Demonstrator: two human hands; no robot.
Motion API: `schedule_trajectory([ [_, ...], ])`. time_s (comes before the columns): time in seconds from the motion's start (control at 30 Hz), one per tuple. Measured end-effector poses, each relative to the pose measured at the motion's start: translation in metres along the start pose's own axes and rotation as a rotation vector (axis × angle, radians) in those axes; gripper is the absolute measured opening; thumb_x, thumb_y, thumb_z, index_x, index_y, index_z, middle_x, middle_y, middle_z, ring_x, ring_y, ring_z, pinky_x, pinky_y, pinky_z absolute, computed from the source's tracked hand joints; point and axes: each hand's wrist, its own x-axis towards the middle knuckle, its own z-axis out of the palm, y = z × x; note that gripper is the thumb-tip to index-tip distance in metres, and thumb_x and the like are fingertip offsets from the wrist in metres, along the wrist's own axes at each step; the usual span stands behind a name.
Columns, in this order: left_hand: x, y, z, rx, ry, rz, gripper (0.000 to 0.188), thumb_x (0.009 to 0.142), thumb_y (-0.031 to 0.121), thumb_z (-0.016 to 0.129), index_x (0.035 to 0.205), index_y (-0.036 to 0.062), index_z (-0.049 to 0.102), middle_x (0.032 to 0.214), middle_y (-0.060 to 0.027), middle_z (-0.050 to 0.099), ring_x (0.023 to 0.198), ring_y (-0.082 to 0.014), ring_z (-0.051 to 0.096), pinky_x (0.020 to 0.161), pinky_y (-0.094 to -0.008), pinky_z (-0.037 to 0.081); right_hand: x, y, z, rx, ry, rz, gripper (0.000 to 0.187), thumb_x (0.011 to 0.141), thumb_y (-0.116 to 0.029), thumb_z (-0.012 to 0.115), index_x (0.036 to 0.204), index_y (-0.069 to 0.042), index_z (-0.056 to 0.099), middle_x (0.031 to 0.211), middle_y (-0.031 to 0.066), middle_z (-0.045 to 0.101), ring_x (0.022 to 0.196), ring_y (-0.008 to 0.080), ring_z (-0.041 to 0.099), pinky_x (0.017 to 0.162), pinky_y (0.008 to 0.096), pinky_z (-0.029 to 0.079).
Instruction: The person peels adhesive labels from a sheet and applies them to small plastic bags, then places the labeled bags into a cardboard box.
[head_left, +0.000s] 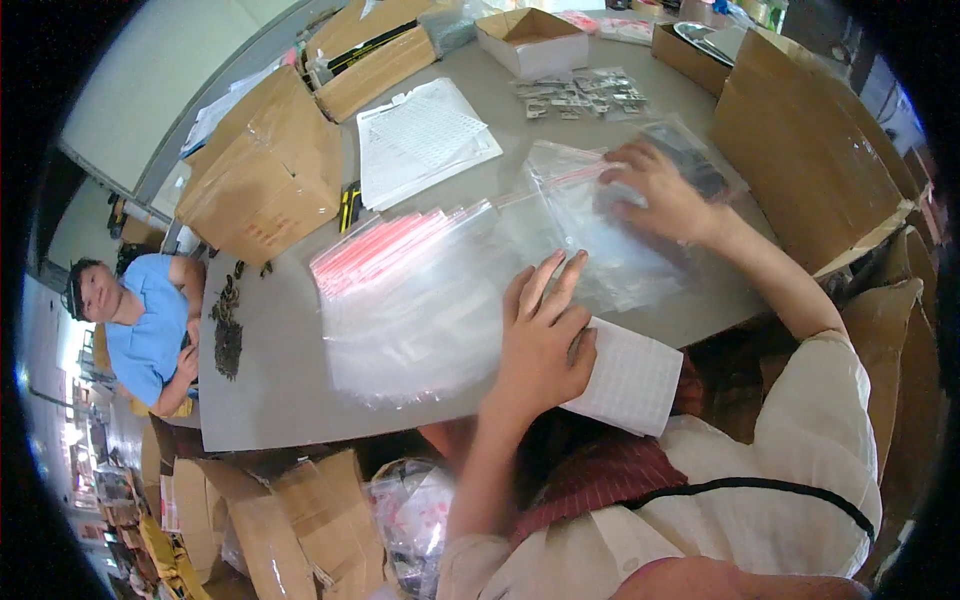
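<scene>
The step in hand looks like sorting clear zip bags between two lots on the grey table [265, 405]. A fanned stack of bags [405, 325], pink strips at its upper left, lies at the centre of the frame, and a looser pile of clear bags [600, 245] lies right of centre. The left hand [545, 345] is open, fingers spread and raised, at the right edge of the fan and beside the printed sheet [632, 378], which overhangs the table's near edge. The right hand [655, 195] is bent-fingered over the looser pile; it is blurred, so I cannot tell whether it pinches a bag. To do this well, I would take each bag by its zip strip, since thin film likely clings and a grip on the loose body could lift two at once. The left fingers would serve best laid flat on the fan, lightly, so its even stagger holds and bags stay countable. Slippery film could slide, so low, short moves seem wise. Shifting the sheet inward would lessen the risk of a wrist knocking it off, and squaring the looser pile should make its edges easier to find.
</scene>
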Motion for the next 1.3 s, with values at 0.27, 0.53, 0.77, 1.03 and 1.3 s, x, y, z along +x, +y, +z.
schedule_trajectory([
  [0.27, 0.0, -0.001, 0.001, 0.004, -0.018, -0.026, 0.012, 0.078, 0.011, 0.071, 0.084, 0.0056, 0.062, 0.151, -0.014, 0.05, 0.145, -0.0386, 0.036, 0.119, -0.054, 0.021, 0.021, -0.035, -0.007, 0.034, -0.186, -0.41, 0.048, 0.085, -0.002, 0.058, 0.13, -0.017, 0.065, 0.15, 0.0103, 0.05, 0.145, 0.0304, 0.038, 0.121, 0.0587, 0.019],
  [0.53, -0.003, -0.005, 0.007, -0.144, -0.129, -0.111, 0.011, 0.083, 0.009, 0.068, 0.088, 0.0034, 0.06, 0.135, -0.0147, 0.063, 0.135, -0.0325, 0.051, 0.12, -0.0534, 0.022, 0.041, 0.057, -0.001, 0.5, -0.379, 0.135, 0.089, 0.068, -0.018, 0.072, 0.152, -0.008, 0.043, 0.159, 0.0167, 0.038, 0.147, 0.0353, 0.034, 0.122, 0.0483, 0.023],
  [0.77, -0.004, -0.004, 0.002, -0.288, -0.152, -0.05, 0.01, 0.083, 0.007, 0.067, 0.088, 0.0034, 0.058, 0.128, -0.0139, 0.067, 0.129, -0.0312, 0.057, 0.117, -0.053, 0.031, 0.063, 0.015, -0.003, 0.125, -0.42, 0.13, 0.098, 0.066, -0.02, 0.075, 0.155, -0.008, 0.036, 0.153, 0.0172, 0.041, 0.143, 0.0352, 0.037, 0.115, 0.0463, 0.034],
  [1.03, -0.01, -0.004, -0.002, -0.131, 0.139, -0.127, 0.009, 0.082, 0.003, 0.066, 0.088, 0.0043, 0.059, 0.112, -0.0102, 0.074, 0.116, -0.0298, 0.065, 0.11, -0.0483, 0.041, 0.068, 0.016, 0.004, 0.385, -0.673, 0.208, 0.078, 0.072, -0.031, 0.079, 0.141, -0.005, 0.051, 0.13, 0.0162, 0.059, 0.13, 0.0325, 0.05, 0.109, 0.0437, 0.04],
  [1.3, -0.008, -0.009, 0.01, -0.151, 0.236, -0.213, 0.034, 0.079, 0.003, 0.067, 0.112, 0.0051, 0.071, 0.112, -0.0154, 0.072, 0.11, -0.0352, 0.065, 0.102, -0.0441, 0.047, 0.02, 0.041, -0.067, 0.467, -0.145, 0.228, 0.049, 0.078, -0.015, 0.069, 0.124, 0.001, 0.061, 0.099, 0.0143, 0.069, 0.092, 0.0249, 0.064, 0.083, 0.039, 0.051],
])
